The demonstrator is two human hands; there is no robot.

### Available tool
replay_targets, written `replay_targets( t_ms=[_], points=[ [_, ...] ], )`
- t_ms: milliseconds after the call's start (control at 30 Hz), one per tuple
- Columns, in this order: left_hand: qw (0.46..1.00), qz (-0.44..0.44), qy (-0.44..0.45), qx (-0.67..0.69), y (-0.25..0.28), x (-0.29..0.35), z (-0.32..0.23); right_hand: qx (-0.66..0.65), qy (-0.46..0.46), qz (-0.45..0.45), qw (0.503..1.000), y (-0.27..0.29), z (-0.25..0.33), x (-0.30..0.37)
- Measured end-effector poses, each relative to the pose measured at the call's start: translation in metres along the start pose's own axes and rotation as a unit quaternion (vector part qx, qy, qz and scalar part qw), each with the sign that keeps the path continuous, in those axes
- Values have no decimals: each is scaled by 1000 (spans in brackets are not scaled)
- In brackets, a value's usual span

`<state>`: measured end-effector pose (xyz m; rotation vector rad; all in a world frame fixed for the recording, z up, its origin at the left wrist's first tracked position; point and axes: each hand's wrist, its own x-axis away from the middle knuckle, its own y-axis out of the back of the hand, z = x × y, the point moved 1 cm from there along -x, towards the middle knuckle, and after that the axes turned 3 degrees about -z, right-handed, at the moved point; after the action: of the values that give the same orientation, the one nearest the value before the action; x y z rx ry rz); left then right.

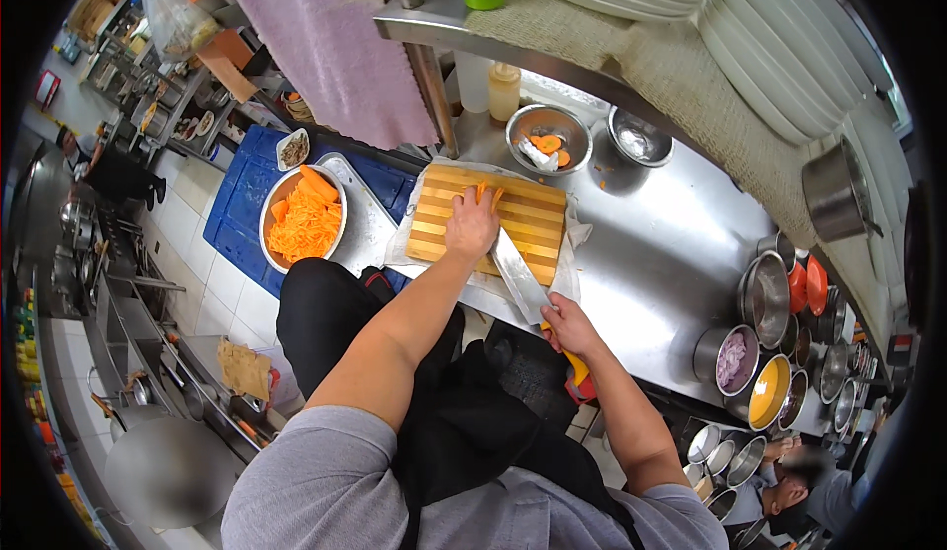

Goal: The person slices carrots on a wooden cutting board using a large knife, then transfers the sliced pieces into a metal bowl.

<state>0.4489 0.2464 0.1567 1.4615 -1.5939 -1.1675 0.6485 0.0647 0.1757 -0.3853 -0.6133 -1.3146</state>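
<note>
A striped wooden cutting board (434, 226) lies on a white cloth (572, 244) on the steel counter. My left hand (472, 224) bends its fingers over pieces of carrot (490, 193) and holds them against the board; the fingers partly hide them. My right hand (572, 323) is wrapped round the yellow handle of a large chef's knife (520, 279). Its wide blade slants across the board, with the tip close to my left fingers. Left of the board, a steel bowl (344, 217) holds shredded carrot (301, 229) and larger carrot pieces (318, 185).
Behind the board stand a steel bowl with carrot ends (512, 133), another steel bowl (659, 155) and a squeeze bottle (504, 91). A shelf edge (552, 52) with stacked white plates overhangs the counter. Pots of chopped onion (731, 358) and yellow liquid (769, 392) stand at right.
</note>
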Motion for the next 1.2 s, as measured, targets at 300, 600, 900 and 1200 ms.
replay_targets(
  t_ms=[300, 600, 900, 1200],
  points=[
    [996, -36, -14, 74, 8, 9, -29, 13, -25, -52, 998, 10, 10, 40],
    [974, -152, -12, 166, 33, 9, -8, 67, -9, -56, 996, 7, 53, 41],
    [945, -278, 135, 101, 100, 1, 156, 214, 54, 94, 971, -88, 162, -63],
    [909, -317, 270, -5, 109, 17, 398, 262, 75, 146, 951, -174, 169, -118]
  ],
)
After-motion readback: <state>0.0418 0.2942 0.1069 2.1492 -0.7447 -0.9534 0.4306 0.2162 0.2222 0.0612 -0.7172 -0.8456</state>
